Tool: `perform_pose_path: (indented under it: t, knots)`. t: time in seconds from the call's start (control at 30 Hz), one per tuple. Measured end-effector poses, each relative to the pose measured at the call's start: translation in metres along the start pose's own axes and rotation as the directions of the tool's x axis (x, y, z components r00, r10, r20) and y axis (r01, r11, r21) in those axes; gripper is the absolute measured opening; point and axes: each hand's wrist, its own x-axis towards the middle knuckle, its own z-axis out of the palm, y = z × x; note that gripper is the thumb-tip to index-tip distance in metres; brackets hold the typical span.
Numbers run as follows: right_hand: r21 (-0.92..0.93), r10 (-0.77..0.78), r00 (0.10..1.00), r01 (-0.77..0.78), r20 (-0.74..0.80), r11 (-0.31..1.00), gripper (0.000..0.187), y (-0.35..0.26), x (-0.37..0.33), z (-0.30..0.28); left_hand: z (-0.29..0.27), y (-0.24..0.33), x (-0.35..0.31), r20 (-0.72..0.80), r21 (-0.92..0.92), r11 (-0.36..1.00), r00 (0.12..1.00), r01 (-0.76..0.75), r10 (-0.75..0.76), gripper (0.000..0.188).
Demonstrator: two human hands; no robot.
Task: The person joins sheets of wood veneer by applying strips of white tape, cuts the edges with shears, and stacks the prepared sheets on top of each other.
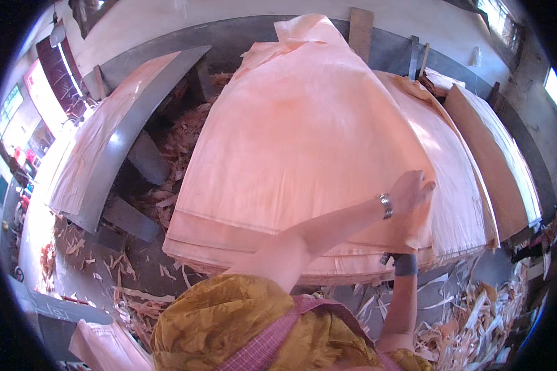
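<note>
A large thin sheet of pinkish wood veneer (291, 136) lies on top of a stack of similar sheets in front of me. My left arm reaches across it to the right, a metal band on its wrist. My left hand (410, 190) is closed at the sheet's right edge, fingers curled round it. Below it, my right hand (408, 245) is at the near right corner of the same sheet, mostly hidden by the veneer, so its fingers do not show. A dark band circles the right wrist. Beneath the edge, another pale veneer stack (455, 198) shows.
On the left, more veneer lies on a sloping grey-edged table (120, 133). A brown board (486, 161) leans with pale sheets at the right. Veneer scraps (470, 321) litter the floor at lower right, with more shavings (185, 136) between the stacks. A grey wall stands behind.
</note>
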Motion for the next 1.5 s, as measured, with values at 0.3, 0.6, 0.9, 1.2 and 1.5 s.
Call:
perform_pose_path:
  t: [0.3, 0.6, 0.9, 1.2, 1.5]
  knots:
    - [-0.444, 0.059, 0.997, -0.027, 0.059, 0.896, 0.047, 0.037, 0.129, -0.077, -0.061, -0.221, -0.206, -0.849, -0.027, 0.847, 0.435, 0.531, -0.3, 0.04]
    - [-0.893, 0.4, 0.914, -0.235, -0.068, 0.384, 0.049, 0.127, 0.076, -0.07, -0.151, -0.439, -0.343, -0.2, -0.976, 0.199, -0.006, -0.083, -0.98, 0.064]
    - [-0.802, 0.084, 0.979, -0.202, -0.187, 0.562, 0.066, 0.107, -0.091, 0.008, -0.165, -0.462, -0.353, -0.221, -0.975, 0.221, 0.087, -0.008, -0.971, 0.025]
    - [-0.764, 0.031, 0.951, -0.266, -0.307, 0.589, 0.066, 0.062, -0.01, 0.086, -0.25, -0.435, -0.355, -0.309, -0.93, 0.23, 0.268, -0.287, -0.913, 0.053]
    - [-0.829, -0.019, 0.984, -0.138, -0.177, 0.543, 0.054, 0.126, 0.04, 0.06, -0.288, -0.523, -0.46, -0.404, -0.911, 0.388, -0.111, 0.139, -0.908, 0.046]
